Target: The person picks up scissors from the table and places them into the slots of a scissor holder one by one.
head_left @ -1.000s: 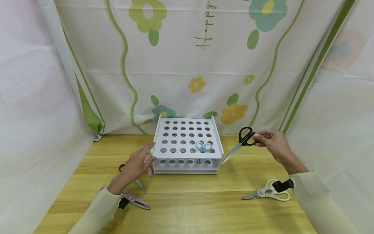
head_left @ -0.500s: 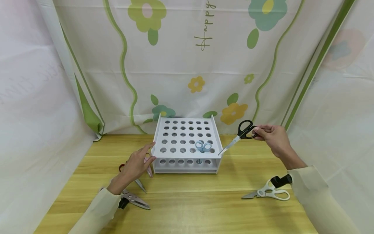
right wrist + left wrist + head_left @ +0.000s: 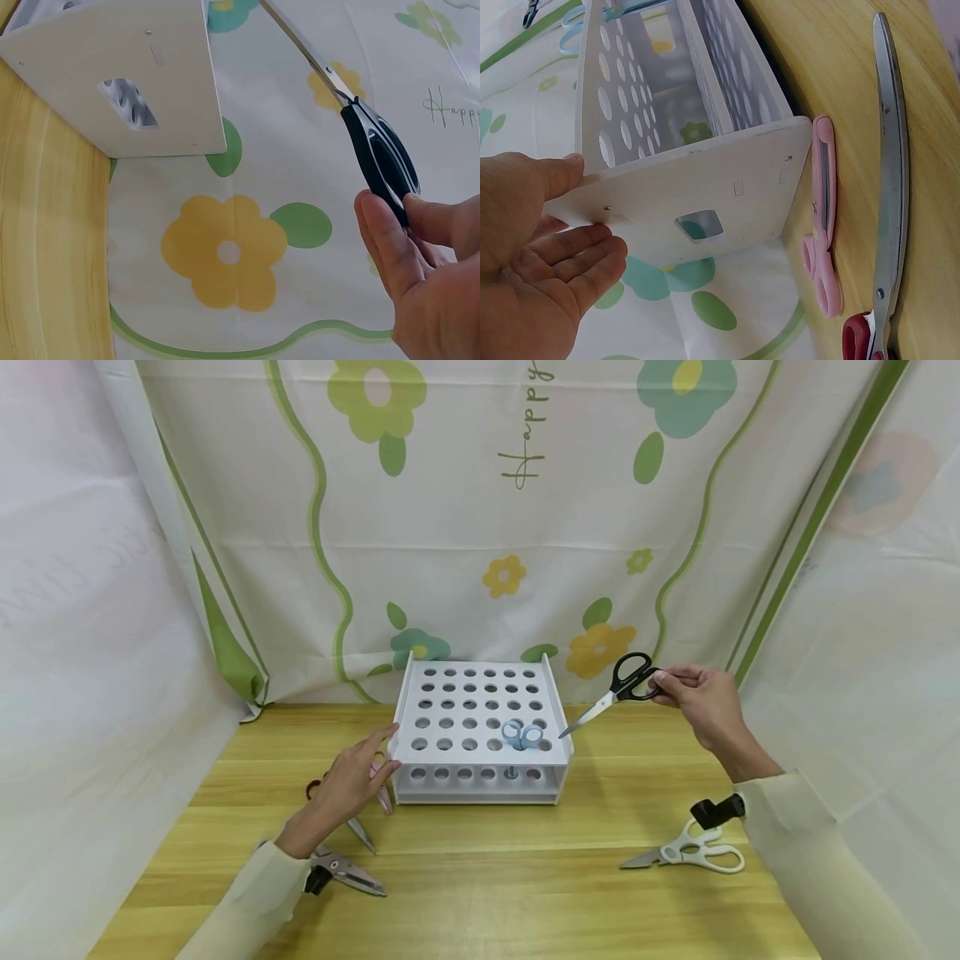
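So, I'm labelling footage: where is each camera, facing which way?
Head: worn there, facing forward-down at the white perforated rack; left grip, right grip, cream sleeves show.
Left wrist: worn there, facing the rack's left side and pink scissors; left grip shows.
Right wrist: worn there, facing the rack's right side and black-handled metal scissors; right grip shows.
Wrist views share the rack.

Curtained-off tabletop work area, flower-printed cloth point(image 3: 585, 527) hung behind, pale side cloths point(image 3: 75, 677) flanking a wood-grain table point(image 3: 510, 885)

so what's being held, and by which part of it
Black-handled scissors, by one handle loop, in the right grip; the left grip touches the white rack.
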`<control>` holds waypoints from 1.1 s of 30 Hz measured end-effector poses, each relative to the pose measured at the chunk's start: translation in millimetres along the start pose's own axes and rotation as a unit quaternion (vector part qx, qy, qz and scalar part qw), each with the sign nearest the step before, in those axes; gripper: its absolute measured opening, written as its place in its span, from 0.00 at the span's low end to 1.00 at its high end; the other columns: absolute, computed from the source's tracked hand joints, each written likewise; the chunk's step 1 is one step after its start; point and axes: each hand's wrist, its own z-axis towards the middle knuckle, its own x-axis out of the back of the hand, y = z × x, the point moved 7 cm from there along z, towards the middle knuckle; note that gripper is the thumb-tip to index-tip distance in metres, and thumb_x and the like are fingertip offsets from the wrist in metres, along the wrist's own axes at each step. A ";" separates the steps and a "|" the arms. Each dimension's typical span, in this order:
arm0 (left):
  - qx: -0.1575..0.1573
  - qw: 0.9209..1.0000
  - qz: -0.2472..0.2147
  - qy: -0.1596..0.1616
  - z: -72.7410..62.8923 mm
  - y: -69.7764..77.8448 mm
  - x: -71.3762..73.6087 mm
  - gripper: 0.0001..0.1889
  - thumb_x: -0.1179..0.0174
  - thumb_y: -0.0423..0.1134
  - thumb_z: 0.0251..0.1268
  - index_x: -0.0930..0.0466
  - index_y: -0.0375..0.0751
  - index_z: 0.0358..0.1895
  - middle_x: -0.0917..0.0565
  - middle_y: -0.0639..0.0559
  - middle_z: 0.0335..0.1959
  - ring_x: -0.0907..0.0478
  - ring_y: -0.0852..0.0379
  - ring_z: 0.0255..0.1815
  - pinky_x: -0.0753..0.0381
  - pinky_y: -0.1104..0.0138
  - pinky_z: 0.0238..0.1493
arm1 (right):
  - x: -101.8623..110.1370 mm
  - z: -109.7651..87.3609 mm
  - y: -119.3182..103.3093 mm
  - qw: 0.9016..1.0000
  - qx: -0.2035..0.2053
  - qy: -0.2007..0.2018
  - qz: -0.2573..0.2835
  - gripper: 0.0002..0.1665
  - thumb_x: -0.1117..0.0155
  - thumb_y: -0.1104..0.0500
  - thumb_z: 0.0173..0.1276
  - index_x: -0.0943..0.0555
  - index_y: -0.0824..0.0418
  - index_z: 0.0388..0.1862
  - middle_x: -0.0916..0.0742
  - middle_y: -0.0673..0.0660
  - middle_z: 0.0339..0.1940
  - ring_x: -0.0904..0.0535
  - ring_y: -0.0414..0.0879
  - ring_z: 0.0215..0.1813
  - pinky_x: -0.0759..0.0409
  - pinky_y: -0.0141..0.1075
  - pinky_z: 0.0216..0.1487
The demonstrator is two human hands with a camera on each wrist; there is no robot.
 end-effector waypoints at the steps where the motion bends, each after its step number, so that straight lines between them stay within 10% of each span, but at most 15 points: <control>1: 0.000 1.000 0.001 0.000 -0.1 -0.2 -0.1 0.31 0.33 0.36 0.63 0.32 0.36 0.69 0.14 0.38 0.38 0.42 0.68 0.16 0.29 0.68 0.28 | -0.2 0.2 0.0 1.000 0.004 0.003 0.008 0.06 0.36 0.64 0.69 0.18 0.67 0.40 0.10 0.48 0.30 0.12 0.39 0.34 0.16 0.30 0.37; 11: 0.001 1.000 0.007 -0.001 0.0 -0.7 -0.3 0.32 0.33 0.37 0.63 0.32 0.36 0.69 0.20 0.47 0.24 0.43 0.68 0.15 0.29 0.68 0.29 | -0.1 2.1 3.4 0.997 0.016 0.039 0.060 0.04 0.34 0.64 0.67 0.17 0.66 0.37 0.09 0.50 0.29 0.11 0.40 0.33 0.16 0.30 0.36; 33: 0.004 1.000 0.006 -0.005 -0.2 -1.5 -1.1 0.32 0.33 0.37 0.63 0.33 0.37 0.70 0.15 0.41 0.35 0.44 0.67 0.15 0.30 0.68 0.28 | -18.2 4.7 7.0 0.992 0.072 0.087 0.051 0.12 0.34 0.68 0.65 0.21 0.78 0.42 0.10 0.49 0.26 0.12 0.39 0.31 0.16 0.30 0.34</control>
